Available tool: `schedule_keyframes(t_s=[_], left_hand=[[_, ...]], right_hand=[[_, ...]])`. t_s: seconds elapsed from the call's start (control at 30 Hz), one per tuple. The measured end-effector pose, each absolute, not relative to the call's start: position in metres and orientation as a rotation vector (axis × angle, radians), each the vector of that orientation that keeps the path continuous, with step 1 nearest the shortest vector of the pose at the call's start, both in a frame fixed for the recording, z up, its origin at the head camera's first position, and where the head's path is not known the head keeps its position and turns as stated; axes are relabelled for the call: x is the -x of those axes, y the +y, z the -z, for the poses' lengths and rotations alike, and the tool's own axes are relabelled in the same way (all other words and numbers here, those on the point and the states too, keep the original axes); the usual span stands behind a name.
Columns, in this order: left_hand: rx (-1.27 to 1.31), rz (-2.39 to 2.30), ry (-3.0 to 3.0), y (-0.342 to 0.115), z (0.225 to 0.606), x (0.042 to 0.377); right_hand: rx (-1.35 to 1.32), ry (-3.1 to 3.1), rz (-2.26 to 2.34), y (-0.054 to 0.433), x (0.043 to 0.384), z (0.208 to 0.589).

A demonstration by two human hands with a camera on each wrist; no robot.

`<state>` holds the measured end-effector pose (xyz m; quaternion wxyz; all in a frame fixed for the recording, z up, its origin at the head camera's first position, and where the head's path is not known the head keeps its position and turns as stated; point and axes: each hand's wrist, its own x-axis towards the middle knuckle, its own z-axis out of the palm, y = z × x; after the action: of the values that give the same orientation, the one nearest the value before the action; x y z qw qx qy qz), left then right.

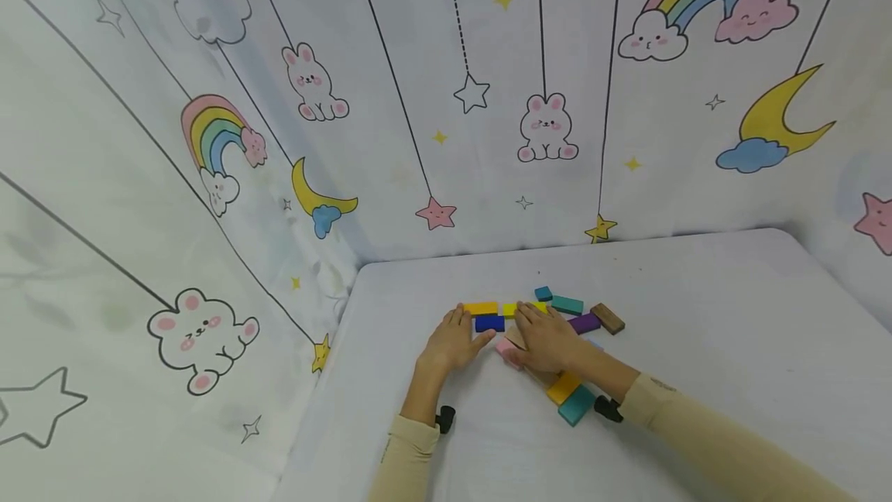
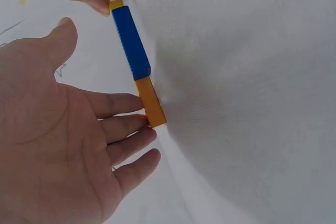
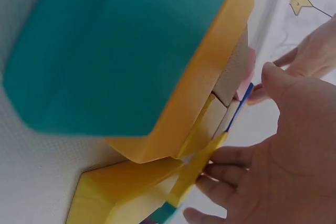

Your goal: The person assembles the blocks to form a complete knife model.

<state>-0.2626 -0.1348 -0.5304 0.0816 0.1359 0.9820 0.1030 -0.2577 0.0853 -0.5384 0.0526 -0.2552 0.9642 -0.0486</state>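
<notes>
My left hand rests at the left end of an orange block, its fairly straight fingertips touching it. In the left wrist view the thumb stands away from that orange block, and a dark blue block lies just beyond. My right hand reaches over the blocks. Its extended fingertips touch a thin yellow block in the right wrist view. Under and beside this hand lie a pink block and plain wooden blocks, partly hidden by the palm.
A teal block and an orange block lie nearest me. Farther right are a purple block, a brown block, a green block and a small blue block. A patterned cloth wall borders the white table.
</notes>
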Motion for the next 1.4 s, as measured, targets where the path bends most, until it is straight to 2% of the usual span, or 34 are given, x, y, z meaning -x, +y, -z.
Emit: schedule_keyframes(t_s=[1.4], left_hand=[[-0.365,-0.359,2.929,-0.147,0.532,0.275]], right_hand=[[0.767,2.917,0.199,0.063,0.282,0.545]])
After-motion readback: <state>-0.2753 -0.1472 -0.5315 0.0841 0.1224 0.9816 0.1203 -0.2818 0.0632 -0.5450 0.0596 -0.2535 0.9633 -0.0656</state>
